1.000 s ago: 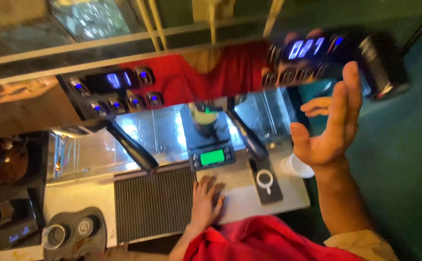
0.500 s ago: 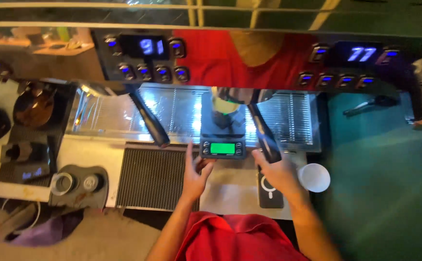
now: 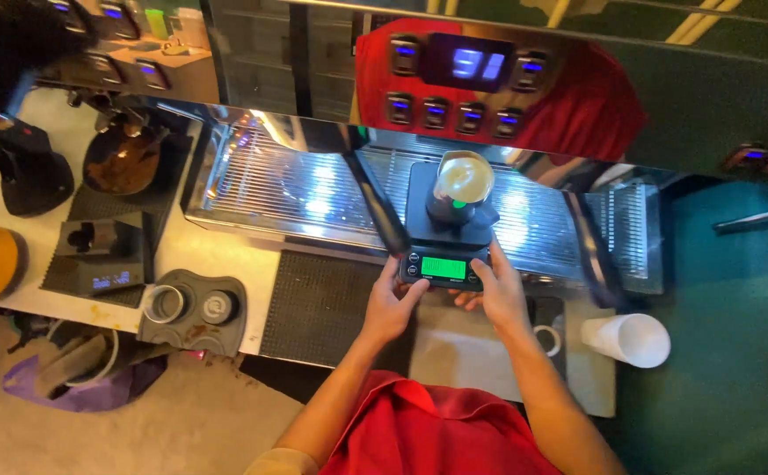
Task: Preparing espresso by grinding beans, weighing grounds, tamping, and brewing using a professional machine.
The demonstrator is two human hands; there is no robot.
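While both bare hands close on the near edge of a small black digital scale (image 3: 446,255), a person in a red shirt works at the drip tray (image 3: 313,189) of a steel espresso machine (image 3: 454,79). On the scale's platform stands a small cup (image 3: 461,183) with pale contents, upright and roughly centred, beneath the machine's button panel. Left hand (image 3: 390,306) rests with its fingertips against the scale's near left corner, fingers loosely curled and clamped on nothing; right hand (image 3: 498,295) touches the near right corner, one finger laid by the buttons beside the green lit display, likewise gripping nothing. Steadying the scale from both corners looks the sound way to handle this step: light, even pressure should keep the platform level and the cup from sliding, while a heavy touch would likely upset the reading. A white paper cup (image 3: 627,339) lies on its side on the counter to the right, well apart. To the left sit a grey tamping station (image 3: 192,308), a second small scale (image 3: 102,255) and a knock box (image 3: 124,158) of spent grounds.
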